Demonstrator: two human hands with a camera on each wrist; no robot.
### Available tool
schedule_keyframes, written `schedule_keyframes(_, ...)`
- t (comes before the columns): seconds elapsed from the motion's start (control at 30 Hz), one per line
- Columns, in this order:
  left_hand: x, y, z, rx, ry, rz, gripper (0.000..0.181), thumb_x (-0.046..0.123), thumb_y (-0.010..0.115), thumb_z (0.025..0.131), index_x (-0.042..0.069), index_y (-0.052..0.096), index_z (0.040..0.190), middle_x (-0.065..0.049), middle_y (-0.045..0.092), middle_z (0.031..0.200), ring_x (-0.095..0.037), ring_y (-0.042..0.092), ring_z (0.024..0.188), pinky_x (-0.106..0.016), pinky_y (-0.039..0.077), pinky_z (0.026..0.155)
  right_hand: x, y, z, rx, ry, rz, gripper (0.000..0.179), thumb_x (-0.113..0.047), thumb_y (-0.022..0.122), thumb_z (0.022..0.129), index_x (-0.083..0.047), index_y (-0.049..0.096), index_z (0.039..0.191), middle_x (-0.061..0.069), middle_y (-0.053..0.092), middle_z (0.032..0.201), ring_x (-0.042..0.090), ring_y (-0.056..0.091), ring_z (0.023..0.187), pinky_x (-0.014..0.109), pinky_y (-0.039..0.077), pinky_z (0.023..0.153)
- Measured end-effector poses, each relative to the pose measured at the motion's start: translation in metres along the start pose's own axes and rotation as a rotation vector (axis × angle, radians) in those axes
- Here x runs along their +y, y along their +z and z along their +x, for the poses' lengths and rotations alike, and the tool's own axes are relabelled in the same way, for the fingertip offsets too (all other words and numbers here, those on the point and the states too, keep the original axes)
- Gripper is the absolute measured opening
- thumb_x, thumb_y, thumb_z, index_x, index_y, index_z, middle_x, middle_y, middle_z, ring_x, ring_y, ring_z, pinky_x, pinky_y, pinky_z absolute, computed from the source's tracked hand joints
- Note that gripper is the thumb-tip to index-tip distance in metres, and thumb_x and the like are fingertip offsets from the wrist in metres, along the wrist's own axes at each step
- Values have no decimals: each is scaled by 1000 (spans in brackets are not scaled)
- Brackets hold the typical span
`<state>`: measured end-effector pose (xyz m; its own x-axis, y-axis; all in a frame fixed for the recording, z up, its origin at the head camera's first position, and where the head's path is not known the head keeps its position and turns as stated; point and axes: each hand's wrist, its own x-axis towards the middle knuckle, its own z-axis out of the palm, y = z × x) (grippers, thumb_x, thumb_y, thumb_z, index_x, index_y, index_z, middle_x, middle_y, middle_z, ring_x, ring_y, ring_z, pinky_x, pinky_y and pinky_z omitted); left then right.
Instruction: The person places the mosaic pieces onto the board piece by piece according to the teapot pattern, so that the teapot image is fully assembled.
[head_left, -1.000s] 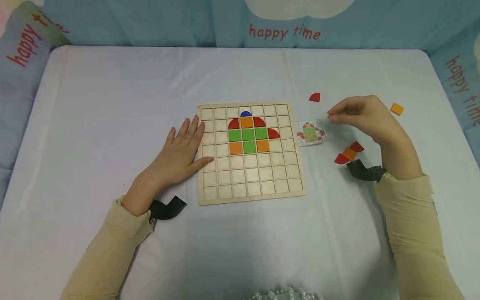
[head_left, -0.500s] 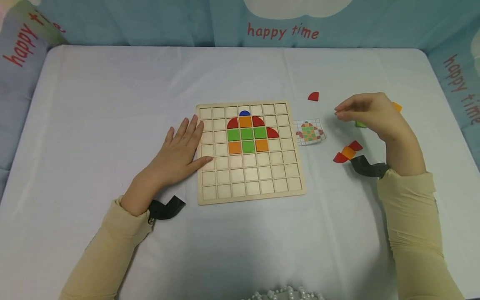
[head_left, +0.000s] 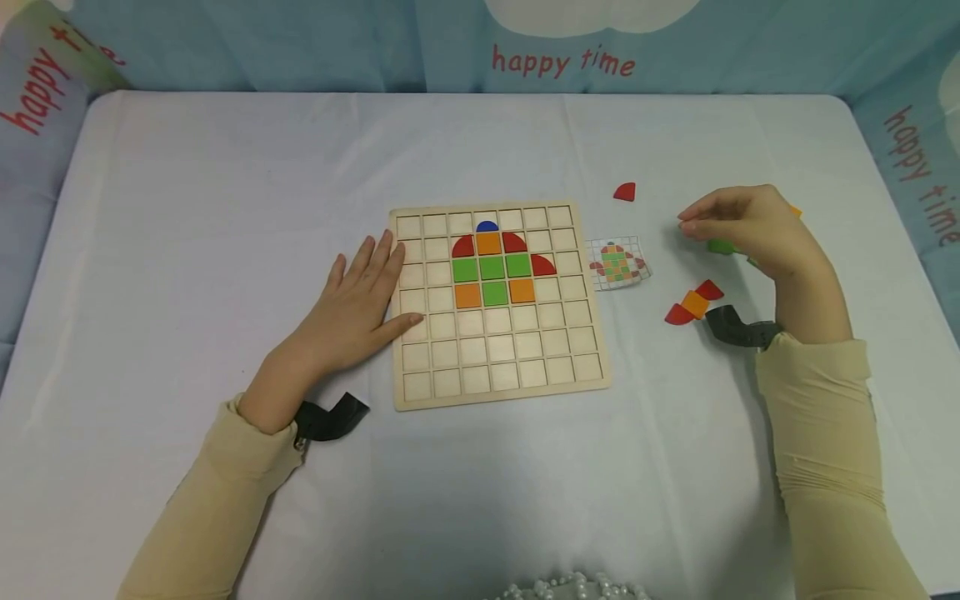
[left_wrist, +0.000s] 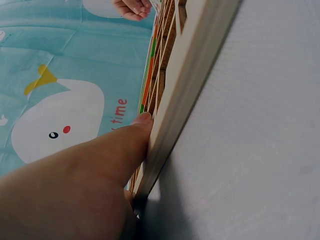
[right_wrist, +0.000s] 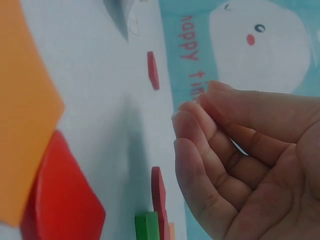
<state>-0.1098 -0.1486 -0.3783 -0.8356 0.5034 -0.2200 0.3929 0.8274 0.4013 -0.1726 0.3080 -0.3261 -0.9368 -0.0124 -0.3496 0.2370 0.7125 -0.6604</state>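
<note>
My left hand (head_left: 352,312) lies spread on the left edge of a wooden grid board (head_left: 502,402), thumb over the rim. In the left wrist view, the thumb (left_wrist: 135,132) presses on the board's edge. Set in the board are a blue half-round piece (head_left: 487,226), green squares (head_left: 491,267), orange squares (head_left: 468,296) and red quarter-round pieces (head_left: 543,265). My right hand (head_left: 757,225) hovers above the table right of the board, fingers loosely bent and holding nothing. Partly hidden under it are green pieces (head_left: 721,247); the right wrist view shows a green block (right_wrist: 147,226) below the fingers.
A small pattern card (head_left: 619,263) lies against the board's right side. A lone red quarter-round (head_left: 626,192) sits beyond it. Near the right wrist lie an orange square (head_left: 695,304) and two red pieces (head_left: 679,315). Another orange piece (head_left: 796,212) peeks out behind the right hand.
My right hand has drifted right, away from the card, over the loose pieces, and green pieces now show beneath it. The orange square behind it is mostly covered. My left hand stays on the board.
</note>
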Motion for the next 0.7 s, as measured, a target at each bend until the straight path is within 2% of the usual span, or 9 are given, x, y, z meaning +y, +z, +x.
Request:
schedule_keyframes(0.23, -1, 1, 0, 3, 0, 2, 83, 47, 45, 97, 4, -3, 151, -12, -12, 156, -26, -15, 142, -53, -6, 110, 6, -3, 2, 4, 12, 17, 24, -28, 72, 85, -14, 71, 104, -16, 66, 86, 12, 54, 84, 16, 46, 67)
schedule_keyframes(0.47, 0, 0, 0, 2, 2, 1, 83, 47, 44, 98, 4, -2, 151, -12, -12, 156, -26, -14, 142, -53, -6, 110, 9, -5, 2, 25, 19, -2, 30, -31, 71, 86, -10, 69, 108, -12, 64, 90, 16, 50, 88, 16, 44, 68)
schedule_keyframes(0.7, 0, 0, 0, 3, 3, 1, 83, 47, 44, 97, 4, -2, 151, -12, -12, 156, -26, -14, 142, -53, -6, 110, 13, -8, 4, 30, 43, 43, 32, -31, 70, 86, -11, 69, 112, -15, 65, 96, 13, 40, 107, 13, 41, 72)
